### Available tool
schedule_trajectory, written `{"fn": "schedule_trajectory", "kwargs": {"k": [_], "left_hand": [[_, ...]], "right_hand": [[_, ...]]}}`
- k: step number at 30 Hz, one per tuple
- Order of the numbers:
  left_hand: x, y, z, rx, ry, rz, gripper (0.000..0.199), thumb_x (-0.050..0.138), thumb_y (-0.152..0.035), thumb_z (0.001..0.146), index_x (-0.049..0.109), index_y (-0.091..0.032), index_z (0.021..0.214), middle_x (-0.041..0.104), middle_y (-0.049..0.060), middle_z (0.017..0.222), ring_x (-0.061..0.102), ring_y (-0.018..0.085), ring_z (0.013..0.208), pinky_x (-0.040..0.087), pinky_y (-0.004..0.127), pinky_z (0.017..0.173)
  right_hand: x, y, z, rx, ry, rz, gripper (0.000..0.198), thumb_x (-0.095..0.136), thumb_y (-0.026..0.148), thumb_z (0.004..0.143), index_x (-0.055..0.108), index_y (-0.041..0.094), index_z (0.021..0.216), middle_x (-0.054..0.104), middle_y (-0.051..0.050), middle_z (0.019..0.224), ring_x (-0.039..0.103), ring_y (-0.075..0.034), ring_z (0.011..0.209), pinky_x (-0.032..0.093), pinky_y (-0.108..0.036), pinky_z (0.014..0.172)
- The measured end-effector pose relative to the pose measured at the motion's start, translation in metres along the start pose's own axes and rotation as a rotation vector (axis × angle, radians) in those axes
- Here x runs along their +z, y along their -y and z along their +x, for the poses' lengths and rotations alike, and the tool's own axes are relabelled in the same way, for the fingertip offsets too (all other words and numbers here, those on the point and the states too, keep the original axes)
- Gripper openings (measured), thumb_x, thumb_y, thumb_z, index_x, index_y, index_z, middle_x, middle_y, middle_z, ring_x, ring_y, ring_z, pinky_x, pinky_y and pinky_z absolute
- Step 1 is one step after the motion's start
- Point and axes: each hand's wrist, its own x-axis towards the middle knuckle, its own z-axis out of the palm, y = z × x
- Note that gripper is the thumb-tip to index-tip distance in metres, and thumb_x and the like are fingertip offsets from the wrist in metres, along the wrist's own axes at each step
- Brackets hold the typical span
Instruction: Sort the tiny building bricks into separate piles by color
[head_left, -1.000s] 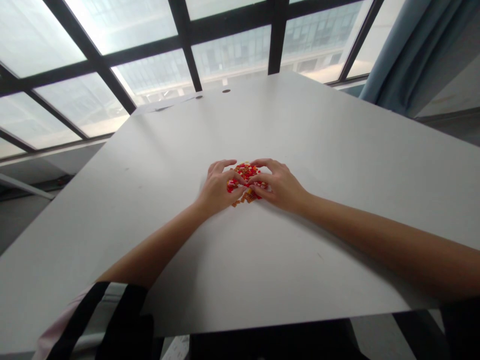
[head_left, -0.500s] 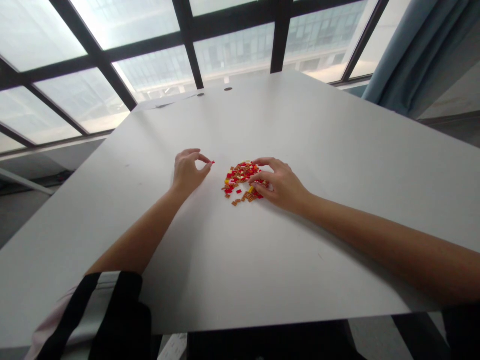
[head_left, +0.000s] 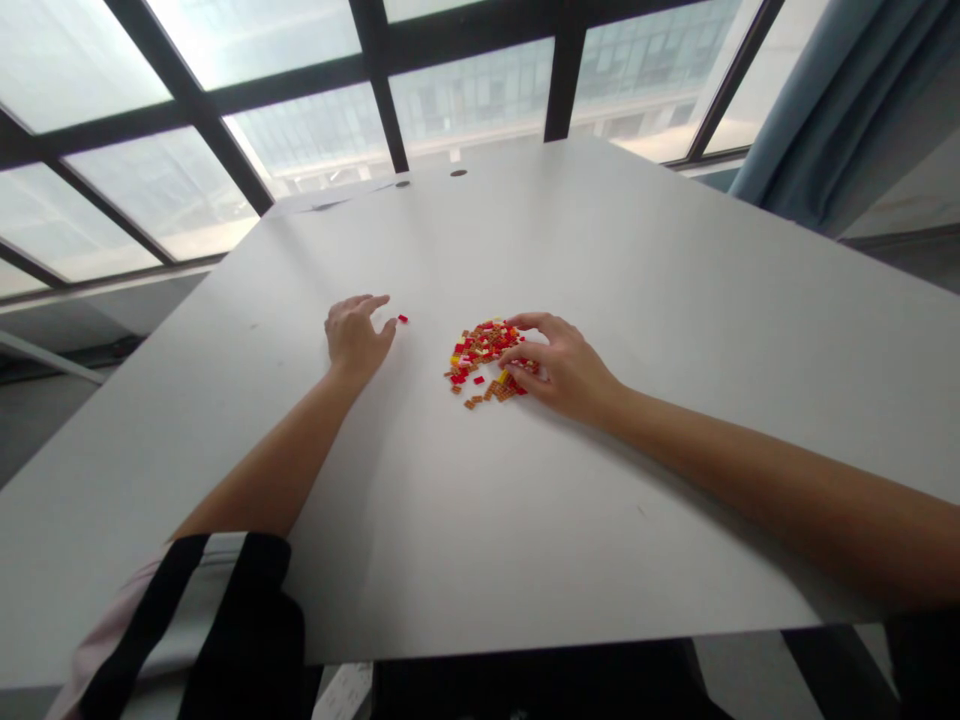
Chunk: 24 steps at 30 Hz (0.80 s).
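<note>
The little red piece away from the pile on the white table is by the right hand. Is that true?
No, the head view shows the little red piece by the left hand, not the right hand. It is away from the pile on the white table.

- The one view comes from the person's head, above the near side of the white table (head_left: pixel 480 520), facing forward and down.
- It sits back enough that the left hand (head_left: pixel 355 336) and right hand (head_left: pixel 568 370) look small around the frame's centre.
- Its wide reach takes in the window (head_left: pixel 472 95) across the top and the curtain (head_left: pixel 847 115) at upper right.
</note>
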Motion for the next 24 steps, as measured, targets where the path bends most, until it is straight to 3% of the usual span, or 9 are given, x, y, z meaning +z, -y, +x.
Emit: {"fn": "schedule_trajectory", "kwargs": {"k": [2, 8, 15, 24], "left_hand": [[0.002, 0.002, 0.000, 0.011, 0.010, 0.004, 0.036, 0.065, -0.029, 0.090, 0.074, -0.022, 0.124, 0.071, 0.013, 0.134, 0.059, 0.032, 0.131, 0.041, 0.052, 0.117], [0.004, 0.003, -0.003, 0.043, -0.003, -0.008, 0.028, 0.058, -0.021, 0.090, 0.080, -0.026, 0.107, 0.071, 0.010, 0.128, 0.059, 0.033, 0.128, 0.042, 0.056, 0.116], [0.015, 0.008, -0.008, 0.154, -0.009, -0.005, 0.033, 0.060, -0.025, 0.089, 0.080, -0.029, 0.115, 0.061, 0.012, 0.145, 0.042, 0.042, 0.147, 0.027, 0.068, 0.123], [0.011, 0.005, -0.008, 0.189, -0.010, 0.001, 0.034, 0.059, -0.030, 0.092, 0.076, -0.026, 0.121, 0.065, 0.012, 0.139, 0.052, 0.037, 0.139, 0.033, 0.060, 0.123]], "right_hand": [[0.000, 0.000, 0.000, -0.007, -0.010, 0.001, 0.017, 0.064, 0.023, 0.093, 0.081, 0.023, 0.099, 0.064, -0.017, 0.135, 0.062, -0.035, 0.122, 0.050, -0.058, 0.102], [0.001, 0.000, 0.000, -0.003, -0.012, 0.009, 0.016, 0.065, 0.023, 0.093, 0.081, 0.024, 0.099, 0.064, -0.016, 0.135, 0.062, -0.034, 0.123, 0.050, -0.057, 0.103], [-0.001, 0.002, 0.001, 0.025, 0.007, 0.007, 0.015, 0.065, 0.025, 0.093, 0.079, 0.027, 0.098, 0.063, -0.013, 0.136, 0.060, -0.033, 0.124, 0.049, -0.057, 0.104], [-0.001, 0.002, 0.001, 0.015, 0.014, -0.006, 0.017, 0.064, 0.023, 0.093, 0.080, 0.025, 0.098, 0.064, -0.015, 0.136, 0.061, -0.033, 0.124, 0.049, -0.057, 0.104]]}}
